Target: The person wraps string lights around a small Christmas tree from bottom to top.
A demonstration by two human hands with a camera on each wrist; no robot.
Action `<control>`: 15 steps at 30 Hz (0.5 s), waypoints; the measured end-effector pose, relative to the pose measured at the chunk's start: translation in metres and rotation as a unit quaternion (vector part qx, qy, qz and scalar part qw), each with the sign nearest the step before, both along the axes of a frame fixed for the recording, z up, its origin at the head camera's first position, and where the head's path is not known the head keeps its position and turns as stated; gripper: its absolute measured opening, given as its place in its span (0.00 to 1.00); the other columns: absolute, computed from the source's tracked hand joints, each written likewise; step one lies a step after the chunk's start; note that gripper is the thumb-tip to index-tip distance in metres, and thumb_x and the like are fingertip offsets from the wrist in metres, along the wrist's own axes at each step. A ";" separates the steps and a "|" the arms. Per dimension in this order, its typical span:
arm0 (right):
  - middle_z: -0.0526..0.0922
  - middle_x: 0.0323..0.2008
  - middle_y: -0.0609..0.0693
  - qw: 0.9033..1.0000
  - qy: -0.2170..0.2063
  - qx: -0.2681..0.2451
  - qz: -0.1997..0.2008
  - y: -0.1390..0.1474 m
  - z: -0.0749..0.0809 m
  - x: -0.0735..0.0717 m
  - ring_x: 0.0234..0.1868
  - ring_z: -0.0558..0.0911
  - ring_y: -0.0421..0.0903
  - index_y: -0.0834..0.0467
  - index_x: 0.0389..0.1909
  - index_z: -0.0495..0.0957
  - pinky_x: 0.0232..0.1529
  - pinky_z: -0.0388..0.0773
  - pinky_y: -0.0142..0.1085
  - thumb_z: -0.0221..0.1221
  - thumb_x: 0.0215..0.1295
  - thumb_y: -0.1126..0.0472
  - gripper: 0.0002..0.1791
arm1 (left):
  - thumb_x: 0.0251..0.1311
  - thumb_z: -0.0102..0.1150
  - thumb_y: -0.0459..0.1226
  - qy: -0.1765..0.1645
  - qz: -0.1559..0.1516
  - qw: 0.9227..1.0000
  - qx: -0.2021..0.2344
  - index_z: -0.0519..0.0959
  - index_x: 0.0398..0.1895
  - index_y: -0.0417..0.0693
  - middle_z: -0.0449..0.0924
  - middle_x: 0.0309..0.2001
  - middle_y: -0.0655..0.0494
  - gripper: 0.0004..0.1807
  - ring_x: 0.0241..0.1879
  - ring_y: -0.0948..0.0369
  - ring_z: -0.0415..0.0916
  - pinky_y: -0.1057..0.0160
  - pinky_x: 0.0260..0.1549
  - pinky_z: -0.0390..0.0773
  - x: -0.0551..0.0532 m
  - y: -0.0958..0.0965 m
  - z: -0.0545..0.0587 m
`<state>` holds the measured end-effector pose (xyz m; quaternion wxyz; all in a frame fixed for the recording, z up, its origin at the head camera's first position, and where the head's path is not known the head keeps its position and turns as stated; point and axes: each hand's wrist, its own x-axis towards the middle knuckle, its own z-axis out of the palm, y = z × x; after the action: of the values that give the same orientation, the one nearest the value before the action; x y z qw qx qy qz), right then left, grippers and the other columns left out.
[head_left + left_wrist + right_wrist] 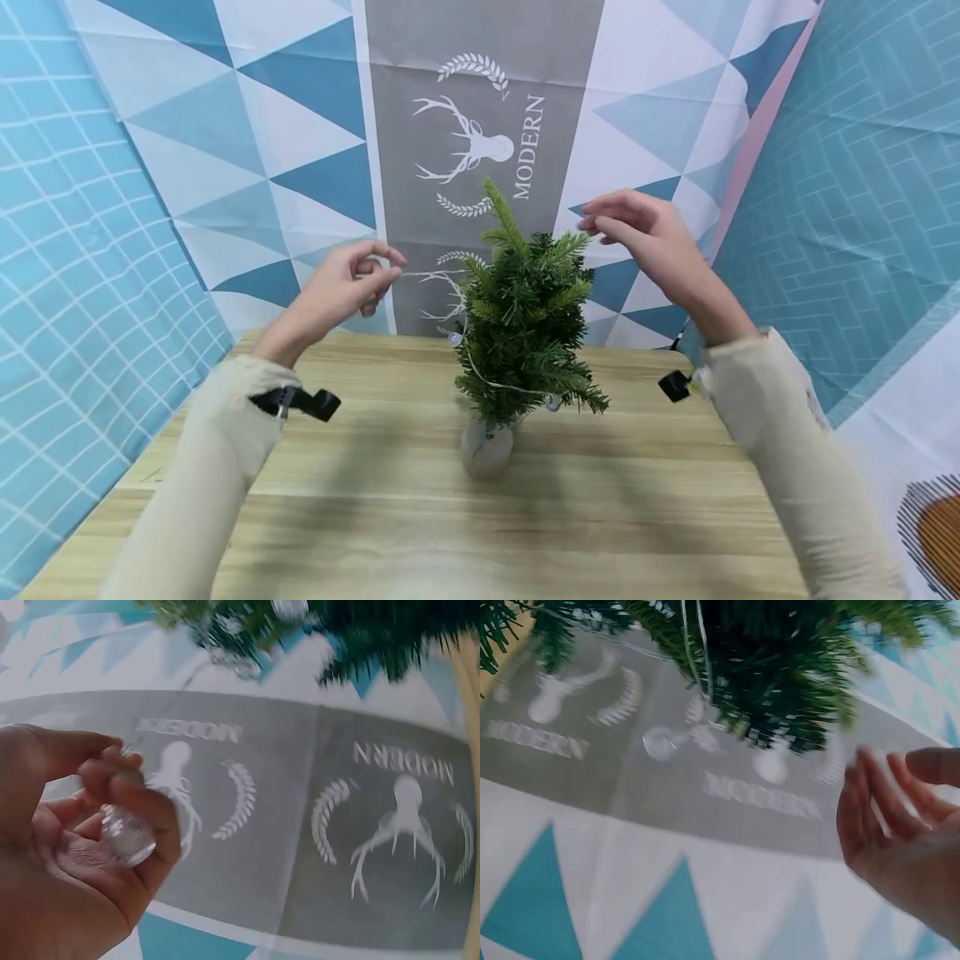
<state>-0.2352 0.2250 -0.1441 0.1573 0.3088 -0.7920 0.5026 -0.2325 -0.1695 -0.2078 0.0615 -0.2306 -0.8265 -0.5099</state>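
A small artificial Christmas tree [525, 325] stands upright on the wooden table, its base wrapped in a pale cover [486, 450]. A thin clear string of lights [498, 385] with round clear bulbs [553, 402] loops round its branches. To the left of the tree, my left hand [348, 283] pinches the string between thumb and fingers, and the strand runs taut to the tree. In the left wrist view a clear bulb [129, 836] lies within the curled fingers. My right hand [641, 229] hovers at the tree's upper right, fingers loosely bent, holding nothing.
The wooden table [360, 517] ends at a patterned cloth backdrop [300, 133] with triangles, deer heads and lettering. Blue tiled-pattern cloths hang on both sides. A round brown-and-black striped thing [937, 533] shows at the lower right edge.
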 end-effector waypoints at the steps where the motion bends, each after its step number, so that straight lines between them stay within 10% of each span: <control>1: 0.85 0.47 0.53 0.999 0.024 -0.031 -0.012 0.004 -0.007 0.010 0.50 0.82 0.47 0.64 0.54 0.80 0.51 0.76 0.31 0.55 0.74 0.63 0.13 | 0.73 0.54 0.43 -0.005 -0.005 1.000 0.012 0.75 0.57 0.44 0.74 0.25 0.49 0.16 0.19 0.56 0.70 0.63 0.20 0.72 0.006 -0.001 -0.006; 5: 0.85 0.41 0.59 0.975 0.111 -0.181 -0.071 0.013 -0.049 0.056 0.44 0.83 0.49 0.75 0.48 0.78 0.47 0.77 0.31 0.57 0.70 0.71 0.11 | 0.72 0.54 0.39 -0.038 -0.031 0.995 0.086 0.71 0.60 0.44 0.81 0.39 0.45 0.17 0.31 0.52 0.79 0.62 0.31 0.81 0.035 0.002 -0.030; 9: 0.84 0.36 0.62 0.948 0.145 -0.274 -0.077 0.001 -0.085 0.096 0.38 0.82 0.50 0.81 0.44 0.75 0.41 0.79 0.33 0.55 0.66 0.78 0.09 | 0.72 0.53 0.35 -0.067 -0.083 0.974 0.197 0.70 0.60 0.37 0.78 0.50 0.43 0.17 0.43 0.52 0.80 0.63 0.41 0.82 0.060 0.018 -0.045; 15: 0.82 0.31 0.59 0.958 0.172 -0.228 -0.015 -0.050 -0.107 0.130 0.34 0.82 0.47 0.80 0.44 0.74 0.40 0.81 0.31 0.51 0.62 0.84 0.10 | 0.75 0.48 0.34 -0.072 -0.126 0.942 0.302 0.70 0.62 0.31 0.74 0.58 0.38 0.18 0.53 0.52 0.78 0.65 0.48 0.80 0.089 0.040 -0.050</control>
<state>-0.1050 0.1753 -0.2508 0.3647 0.3345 -0.6220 0.6068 -0.1431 -0.1297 -0.2582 0.0039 -0.2659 -0.6000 -0.7545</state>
